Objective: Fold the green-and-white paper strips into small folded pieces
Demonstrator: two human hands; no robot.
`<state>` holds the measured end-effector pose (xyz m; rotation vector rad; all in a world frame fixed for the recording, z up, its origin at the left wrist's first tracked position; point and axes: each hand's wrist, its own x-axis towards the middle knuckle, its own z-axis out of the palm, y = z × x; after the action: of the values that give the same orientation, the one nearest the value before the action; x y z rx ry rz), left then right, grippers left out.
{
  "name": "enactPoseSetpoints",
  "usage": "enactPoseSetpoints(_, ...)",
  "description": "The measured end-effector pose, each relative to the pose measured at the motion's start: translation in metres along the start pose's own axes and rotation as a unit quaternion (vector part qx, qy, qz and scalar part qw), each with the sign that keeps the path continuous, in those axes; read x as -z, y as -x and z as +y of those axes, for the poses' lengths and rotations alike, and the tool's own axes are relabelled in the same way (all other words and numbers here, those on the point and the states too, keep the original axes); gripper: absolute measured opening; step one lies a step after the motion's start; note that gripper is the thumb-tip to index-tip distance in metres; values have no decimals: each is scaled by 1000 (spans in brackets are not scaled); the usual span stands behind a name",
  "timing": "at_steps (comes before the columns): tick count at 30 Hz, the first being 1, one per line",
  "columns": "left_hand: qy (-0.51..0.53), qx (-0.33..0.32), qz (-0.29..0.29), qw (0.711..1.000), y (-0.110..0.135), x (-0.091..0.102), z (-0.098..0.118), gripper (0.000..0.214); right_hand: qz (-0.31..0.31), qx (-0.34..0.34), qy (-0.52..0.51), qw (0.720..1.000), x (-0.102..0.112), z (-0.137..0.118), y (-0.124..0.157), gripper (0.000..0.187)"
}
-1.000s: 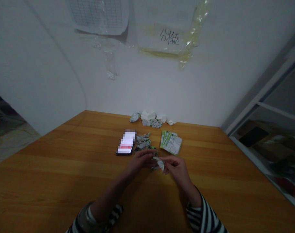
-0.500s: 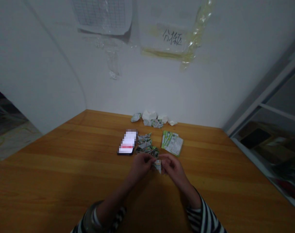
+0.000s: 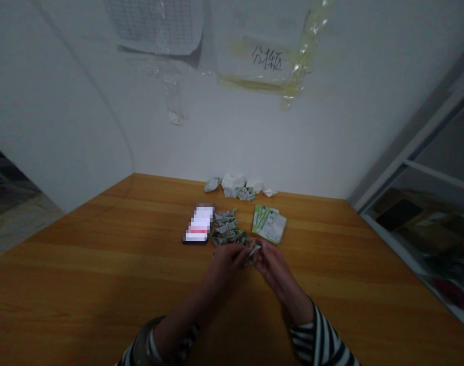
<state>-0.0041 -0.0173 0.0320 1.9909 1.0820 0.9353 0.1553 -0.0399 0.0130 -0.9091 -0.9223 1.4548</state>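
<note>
Pinching a small folded paper strip (image 3: 254, 248) together, the person's left hand (image 3: 225, 264) and right hand (image 3: 273, 265) are close, with fingers curled narrow above the wooden table (image 3: 102, 244). Just beyond the left hand lie folded paper pieces (image 3: 226, 229), beside a phone (image 3: 198, 223) with blurred screen. Green printed paper sheets (image 3: 269, 223) lie near the right hand, and crumpled white paper (image 3: 234, 183) lies further back.

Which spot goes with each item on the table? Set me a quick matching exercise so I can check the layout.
Things:
1. smartphone
2. green-printed paper sheets
3. crumpled white paper
4. small folded paper

Places:
A. pinched between left hand and right hand
B. by the wall at the table's far edge
C. right of the folded paper pieces
D. left of those pieces

Pairs: 1-D, 2-C, 3-B, 4-A
</note>
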Motion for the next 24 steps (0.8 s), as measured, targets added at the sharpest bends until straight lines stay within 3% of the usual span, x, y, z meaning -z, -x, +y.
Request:
enactPoseSetpoints(3, 13, 21, 10, 1000, 3, -6, -1, 29, -11, 51, 85, 995, -3, 4, -1, 43)
enactPoseSetpoints(8, 44, 16, 16, 999, 8, -12, 2, 29, 42, 108, 171, 978, -6, 8, 0, 38)
enactPoseSetpoints(17, 44, -61, 17, 997, 3, -8, 3, 24, 14, 75, 119, 990, 3, 20, -6, 56)
enactPoseSetpoints(24, 128, -56, 7, 990, 1, -5, 2, 23, -23, 46, 94, 994, 4, 12, -4, 58)
